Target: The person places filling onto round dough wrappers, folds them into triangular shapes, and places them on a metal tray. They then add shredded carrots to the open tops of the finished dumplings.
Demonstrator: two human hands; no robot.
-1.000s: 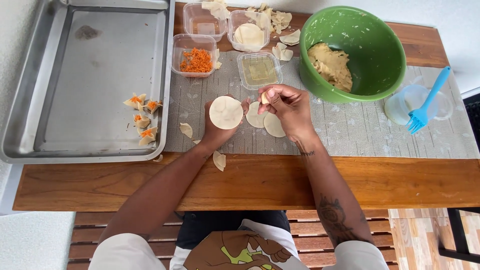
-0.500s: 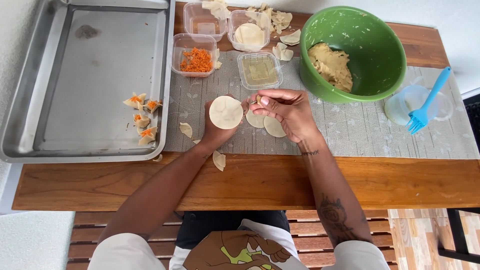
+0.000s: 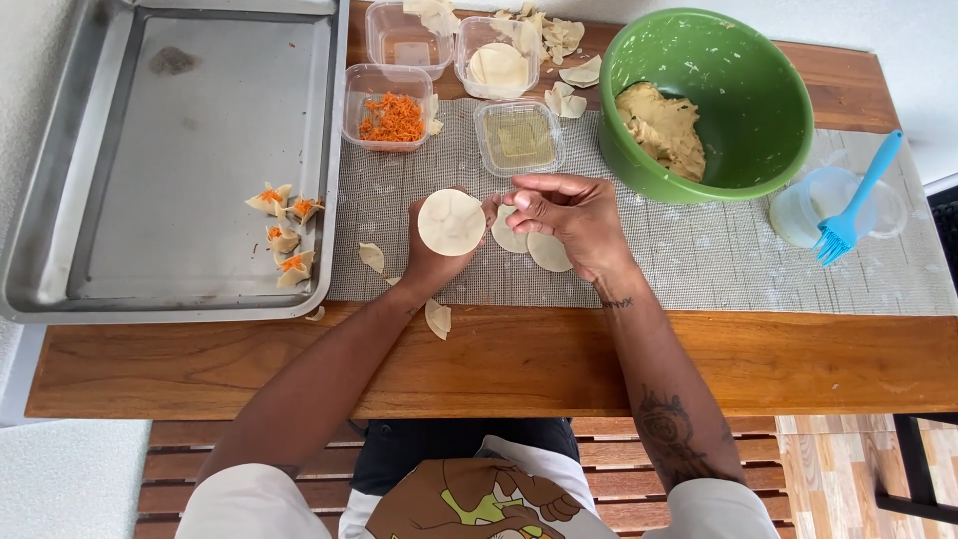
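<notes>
Above the grey mat (image 3: 699, 260), your left hand (image 3: 439, 255) cups a round dough wrapper (image 3: 451, 222) flat on its open palm. Your right hand (image 3: 569, 215) sits just beside it, fingers curled together over two more wrappers (image 3: 539, 248) lying on the mat; any pinched contents cannot be told.

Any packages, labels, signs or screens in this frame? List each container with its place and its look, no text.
No labels, signs or screens; only clear plastic tubs:
Carrot tub: mat's upper left, square, orange shreds inside.
Empty tub: behind it, square.
Wrapper tub: top centre, holds pale rounds.
Small tub: just beyond the right hand, squarish, yellowish content.
Round cup: far right, blue brush resting in it.
</notes>
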